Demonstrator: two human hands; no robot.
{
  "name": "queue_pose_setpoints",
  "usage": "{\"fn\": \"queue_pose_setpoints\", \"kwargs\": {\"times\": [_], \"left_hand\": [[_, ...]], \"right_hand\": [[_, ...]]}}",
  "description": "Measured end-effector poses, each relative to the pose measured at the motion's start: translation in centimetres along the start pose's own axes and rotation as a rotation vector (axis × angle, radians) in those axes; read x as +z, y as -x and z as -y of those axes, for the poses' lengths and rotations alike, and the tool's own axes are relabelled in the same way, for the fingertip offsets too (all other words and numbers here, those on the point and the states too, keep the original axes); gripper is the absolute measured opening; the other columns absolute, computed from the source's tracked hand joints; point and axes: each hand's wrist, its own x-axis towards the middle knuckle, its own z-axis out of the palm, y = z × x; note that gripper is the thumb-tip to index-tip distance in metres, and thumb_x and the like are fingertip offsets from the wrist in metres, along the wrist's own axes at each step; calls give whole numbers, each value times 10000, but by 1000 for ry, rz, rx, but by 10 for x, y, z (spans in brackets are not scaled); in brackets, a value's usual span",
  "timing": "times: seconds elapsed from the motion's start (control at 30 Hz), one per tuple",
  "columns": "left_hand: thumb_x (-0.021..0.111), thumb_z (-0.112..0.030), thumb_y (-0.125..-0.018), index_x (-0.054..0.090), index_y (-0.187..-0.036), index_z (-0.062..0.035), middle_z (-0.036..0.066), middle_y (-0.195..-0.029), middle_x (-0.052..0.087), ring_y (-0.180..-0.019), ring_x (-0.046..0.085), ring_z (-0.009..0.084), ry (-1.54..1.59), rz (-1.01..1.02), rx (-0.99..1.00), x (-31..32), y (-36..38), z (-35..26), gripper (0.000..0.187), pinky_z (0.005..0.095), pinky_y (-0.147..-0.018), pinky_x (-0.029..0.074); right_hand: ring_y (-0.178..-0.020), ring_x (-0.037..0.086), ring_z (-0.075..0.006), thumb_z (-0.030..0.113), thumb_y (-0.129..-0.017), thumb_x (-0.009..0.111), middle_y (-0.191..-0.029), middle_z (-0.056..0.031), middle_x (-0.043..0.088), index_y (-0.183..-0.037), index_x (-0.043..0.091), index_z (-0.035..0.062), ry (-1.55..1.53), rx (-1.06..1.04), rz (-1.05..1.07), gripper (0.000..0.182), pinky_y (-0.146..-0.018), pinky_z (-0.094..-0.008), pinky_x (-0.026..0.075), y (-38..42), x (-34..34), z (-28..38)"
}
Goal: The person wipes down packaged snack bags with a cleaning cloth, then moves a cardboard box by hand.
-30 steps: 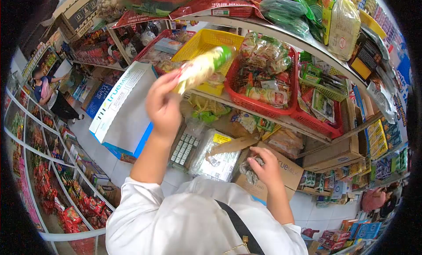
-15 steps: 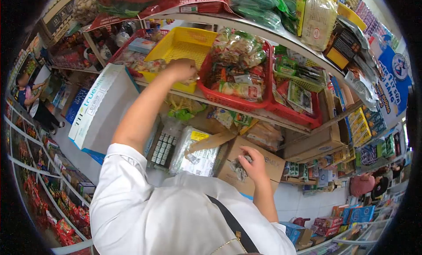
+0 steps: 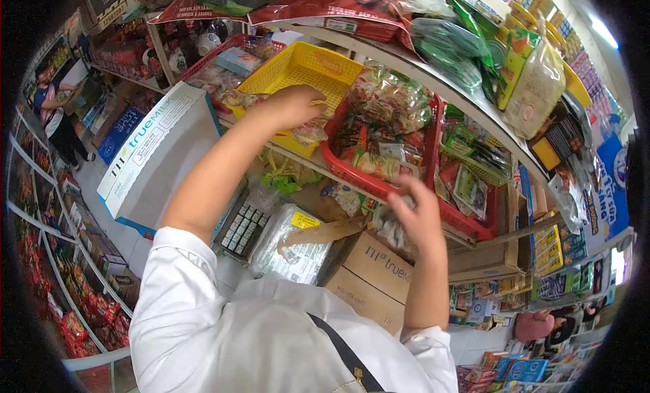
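My left hand (image 3: pixel 290 110) is over the front of the yellow basket (image 3: pixel 332 67), its fingers curled around a clear plastic packet (image 3: pixel 312 132) with pale reddish contents. Part of that packet is hidden under the hand. More clear packets (image 3: pixel 238 100) lie at the basket's left side. My right hand (image 3: pixel 418 215), slightly blurred, is in front of the red basket (image 3: pixel 359 178). Between its thumb and fingers is a crumpled clear, greyish plastic bag (image 3: pixel 391 228); what it contains I cannot make out. Several packaged goods (image 3: pixel 386 166) fill the red basket.
Below the shelf are a brown carton (image 3: pixel 369 274), a plastic-wrapped pack (image 3: pixel 291 241) and a crate of small boxes (image 3: pixel 242 229). An open milk carton (image 3: pixel 162 156) stands at left. Bagged goods cover the upper shelf (image 3: pixel 379 44). A person (image 3: pixel 57 115) stands in the left background.
My right hand has risen from above the brown carton to the red basket's front edge, carrying the crumpled bag. My left hand stays at the yellow basket, its fingers less tightly curled. The view has shifted.
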Motion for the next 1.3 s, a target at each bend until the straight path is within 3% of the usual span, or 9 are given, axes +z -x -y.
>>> {"fn": "queue_pose_setpoints", "kwargs": {"times": [0.2,0.3,0.37,0.47,0.63,0.67,0.87,1.0,1.3], "left_hand": [[509,-103,-788,611,-911,9,127,-979,612,-953,561,242,576,-642,231,10,146,-11,195,345,-852,426],[534,-76,-819,616,-860,-15,117,-876,622,-812,594,251,516,-454,104,22,206,3,110,345,-721,465],[533,-116,-841,620,-901,-25,114,-885,619,-811,589,262,511,-243,-26,30,243,20,139,350,-717,462],[526,-138,-850,618,-934,-33,119,-908,619,-842,589,263,475,-295,-152,29,285,28,163,351,-729,463],[530,-155,-853,614,-959,-38,121,-919,619,-868,588,262,553,-428,-286,34,313,17,179,351,-746,462],[529,-156,-854,614,-959,-39,119,-917,619,-866,588,263,551,-411,-274,36,314,14,179,351,-747,462],[523,-144,-856,612,-961,-39,104,-922,612,-880,577,260,468,-248,-131,34,290,6,174,340,-763,460],[536,-153,-850,577,-1025,-38,107,-997,577,-917,560,251,565,-207,-4,39,259,-4,213,335,-789,451],[715,-271,-695,302,-1323,-94,186,-1269,360,-1181,374,329,506,-359,333,65,201,-66,772,400,-944,369]], "right_hand": [[-990,550,-346,199,-765,600,-1110,-196,553,-1207,469,47,595,-197,-96,485,-885,-416,418,-144,41,-30],[-1039,536,-339,282,-819,517,-1164,-182,529,-1251,435,97,811,93,26,477,-878,-442,419,-202,68,-20],[-965,580,-318,299,-889,391,-1114,-171,561,-1260,435,157,973,-108,68,400,-813,-453,452,-234,84,-48],[-920,597,-320,249,-896,374,-1001,-158,614,-1060,581,108,1131,72,139,300,-784,-429,473,-264,107,-65],[-892,604,-307,238,-886,381,-976,-151,622,-953,630,104,926,-25,-23,290,-735,-416,487,-272,104,-87],[-934,582,-314,240,-887,373,-1018,-165,605,-1030,608,97,1033,99,170,310,-795,-413,461,-245,93,-16],[-958,544,-360,278,-895,415,-1044,-169,587,-1103,536,78,424,-130,-342,313,-804,-424,416,-253,42,-91],[-1002,507,-201,205,-896,474,-1094,-106,555,-1113,519,-26,206,-44,-467,320,-877,-313,373,-190,-4,-94],[-860,503,-163,92,-749,591,-914,-61,522,-944,537,-16,-391,-313,-94,229,-777,-286,399,14,-48,-6]]}}
